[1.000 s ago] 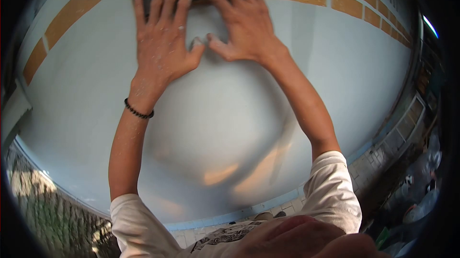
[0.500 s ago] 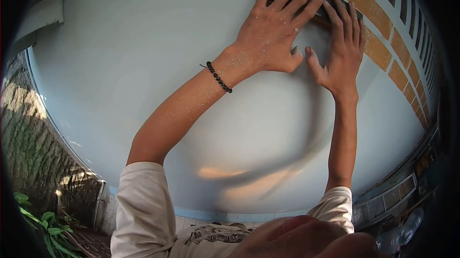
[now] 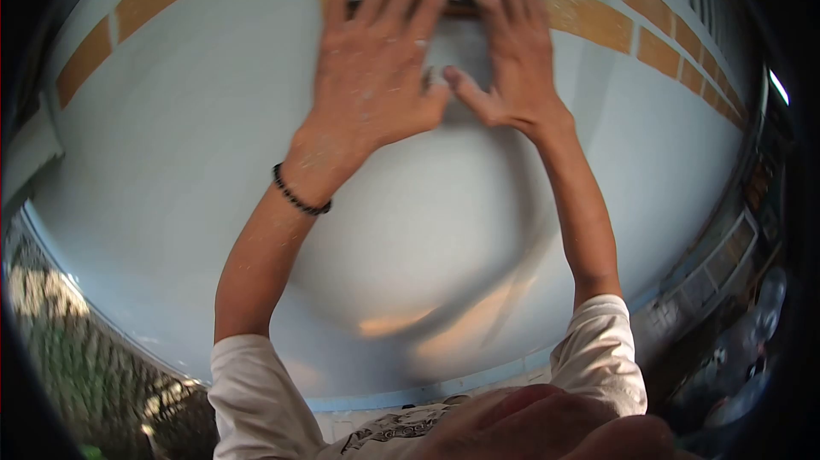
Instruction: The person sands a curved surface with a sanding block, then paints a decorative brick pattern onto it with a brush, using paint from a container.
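My left hand (image 3: 376, 67), with a black beaded bracelet (image 3: 297, 193) at the wrist, lies with fingers spread across a dark flat board (image 3: 465, 0) at the top of the view. Beside it on the right, my right hand (image 3: 517, 63) rests its spread fingers on the same board. The two thumbs point toward each other below the board. Light specks dot the left hand and forearm. The board is against a smooth pale wall (image 3: 410, 221), and its upper edge is cut off by the frame.
Orange brick-like blocks (image 3: 585, 16) run in a band across the upper wall, with dark slats at the upper right. Rough bark-like ground (image 3: 85, 357) shows at the lower left. Clear plastic bottles (image 3: 769, 302) and a framed panel (image 3: 730, 251) are at the lower right.
Both hands and the board have shifted left in the view, staying together. The orange band now shows at the upper left too. Both hands still lie on the board.
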### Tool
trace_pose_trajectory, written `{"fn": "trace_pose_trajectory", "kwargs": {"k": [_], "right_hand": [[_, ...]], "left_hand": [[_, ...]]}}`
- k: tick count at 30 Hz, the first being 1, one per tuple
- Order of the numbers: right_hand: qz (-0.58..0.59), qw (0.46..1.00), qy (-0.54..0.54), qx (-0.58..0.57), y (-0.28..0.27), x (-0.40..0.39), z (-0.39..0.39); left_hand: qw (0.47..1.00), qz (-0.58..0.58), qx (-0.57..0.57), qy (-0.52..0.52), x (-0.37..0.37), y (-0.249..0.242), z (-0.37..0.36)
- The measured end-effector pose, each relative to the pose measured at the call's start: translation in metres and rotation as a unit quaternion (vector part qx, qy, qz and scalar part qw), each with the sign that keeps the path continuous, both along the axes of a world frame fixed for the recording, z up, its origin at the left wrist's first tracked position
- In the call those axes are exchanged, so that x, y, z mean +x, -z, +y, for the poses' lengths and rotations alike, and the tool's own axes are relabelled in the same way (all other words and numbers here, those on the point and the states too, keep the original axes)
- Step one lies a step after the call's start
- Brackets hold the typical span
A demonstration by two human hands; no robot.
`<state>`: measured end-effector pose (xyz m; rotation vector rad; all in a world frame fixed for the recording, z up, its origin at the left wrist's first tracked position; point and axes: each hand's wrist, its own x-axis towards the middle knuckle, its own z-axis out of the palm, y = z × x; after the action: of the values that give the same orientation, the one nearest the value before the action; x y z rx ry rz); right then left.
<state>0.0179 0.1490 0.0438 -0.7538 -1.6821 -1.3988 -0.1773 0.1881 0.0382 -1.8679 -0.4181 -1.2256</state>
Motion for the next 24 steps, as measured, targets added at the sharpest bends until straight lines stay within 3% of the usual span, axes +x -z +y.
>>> {"fn": "trace_pose_trajectory", "kwargs": {"k": [1,7,8,11,19,20,24], "right_hand": [[0.014,0.998,0.018,-0.056,0.001,0.007,-0.002],[0.011,0.997,-0.070,-0.035,0.013,0.017,0.004],[0.017,0.999,-0.016,-0.036,0.010,0.018,0.003],[0.013,0.999,-0.024,-0.046,0.011,0.020,0.004],[0.004,0.995,0.100,-0.028,0.010,0.012,-0.001],[0.008,0.995,0.096,-0.039,0.009,0.009,-0.005],[0.011,0.994,0.095,-0.058,0.009,0.005,-0.014]], "left_hand": [[1.000,-0.014,0.014,0.010,0.005,0.004,0.002],[0.999,-0.028,0.037,-0.015,0.016,0.009,0.011],[0.999,-0.029,0.040,-0.019,0.017,0.009,0.013],[0.998,-0.028,0.049,-0.020,0.020,0.011,0.017],[0.997,-0.024,0.068,0.012,0.014,0.010,0.016],[0.998,0.025,-0.028,-0.057,0.007,0.004,0.002],[0.998,0.031,-0.035,-0.044,0.003,0.004,0.004]]}}
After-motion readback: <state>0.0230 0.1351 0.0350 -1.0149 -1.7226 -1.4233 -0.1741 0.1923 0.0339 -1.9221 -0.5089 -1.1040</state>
